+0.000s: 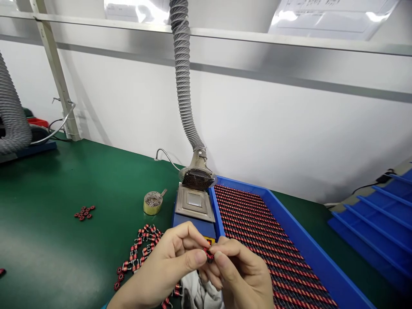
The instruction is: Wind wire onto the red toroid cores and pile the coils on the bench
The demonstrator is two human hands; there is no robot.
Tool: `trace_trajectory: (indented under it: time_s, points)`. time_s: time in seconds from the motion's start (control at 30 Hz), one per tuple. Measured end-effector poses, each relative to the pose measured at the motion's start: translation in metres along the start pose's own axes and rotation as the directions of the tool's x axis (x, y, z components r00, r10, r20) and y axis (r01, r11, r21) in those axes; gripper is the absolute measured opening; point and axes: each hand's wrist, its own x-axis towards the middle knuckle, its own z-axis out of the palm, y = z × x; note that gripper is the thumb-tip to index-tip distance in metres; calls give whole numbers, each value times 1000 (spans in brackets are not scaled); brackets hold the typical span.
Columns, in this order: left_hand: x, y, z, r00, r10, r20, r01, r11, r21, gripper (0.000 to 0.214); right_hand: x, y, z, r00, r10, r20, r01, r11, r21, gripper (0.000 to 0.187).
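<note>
Between the fingertips of both hands is a small red and black wound coil (208, 255), mostly covered by the fingers. My left hand (175, 262) pinches it from the left with thumb and forefinger. From the other side my right hand (238, 268) grips it, fingers curled. Loose coils (141, 246) with wire leads lie in a pile on the green table beside my left hand. Under the hands is a crumpled whitish cloth (204, 292). A blue tray (302, 240) with rows of red and black coils stands close to my right hand.
Ahead of the hands sits a solder pot (195, 201) beneath a fume hose (185, 81). Left of it is a small round tin (152, 204) with metal scraps. Red ring cores (85, 213) lie further left on the green table (96, 171). Blue stacked trays (380, 227) are at right.
</note>
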Motion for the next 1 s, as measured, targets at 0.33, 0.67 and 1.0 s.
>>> trace_trajectory:
  time_s: [0.33, 0.67, 1.0]
  points:
    - [2, 9, 9, 992, -80, -100, 82, 996, 21, 36, -1, 1, -4, 1000, 7, 24, -4, 993, -120, 27]
    - [3, 8, 8, 993, -81, -90, 83, 997, 11, 37, -3, 1, 3, 1000, -9, -30, 6, 996, -88, 30]
    - [0, 8, 6, 997, -75, -34, 73, 995, -70, 29, -4, 2, 8, 997, 16, -80, -15, 1000, 15, 25]
